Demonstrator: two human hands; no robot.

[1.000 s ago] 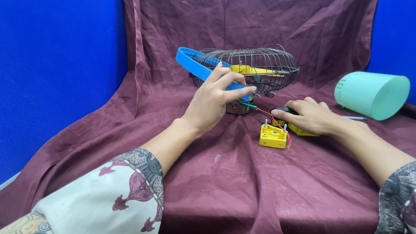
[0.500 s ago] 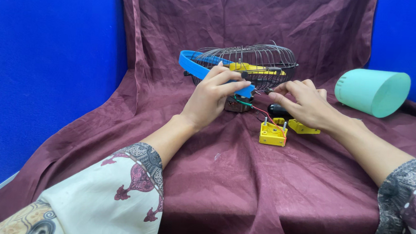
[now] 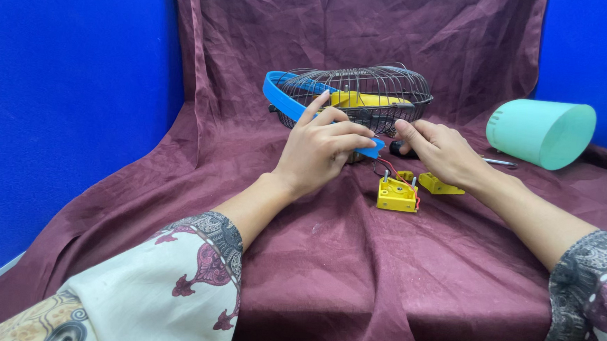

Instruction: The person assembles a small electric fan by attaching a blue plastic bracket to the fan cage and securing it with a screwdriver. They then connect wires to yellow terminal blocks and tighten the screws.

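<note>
Blue walls close the scene on both sides, and a wrinkled maroon cloth (image 3: 353, 277) hangs down the back and spreads over the counter. Just above the middle of the frame sits a wire fan guard (image 3: 363, 90), a domed cage of thin metal rods with a yellow part showing inside and a blue plastic ring (image 3: 280, 96) running along its left edge. The left hand (image 3: 322, 151) has its fingers (image 3: 347, 128) curled round the near end of that ring, gripping it; the right hand (image 3: 443, 151) rests just beside the cage at the right, fingertips bent onto a small dark part, though whether it is pinched I cannot tell. The guard looks light and springy, easily bent, so the stiffer rim is probably the best hold. Below the hands lie a yellow plastic gear housing (image 3: 396, 195) with red wires and a second yellow piece (image 3: 440, 184). A mint-green cylindrical housing (image 3: 541, 132) lies on its side at the right.
</note>
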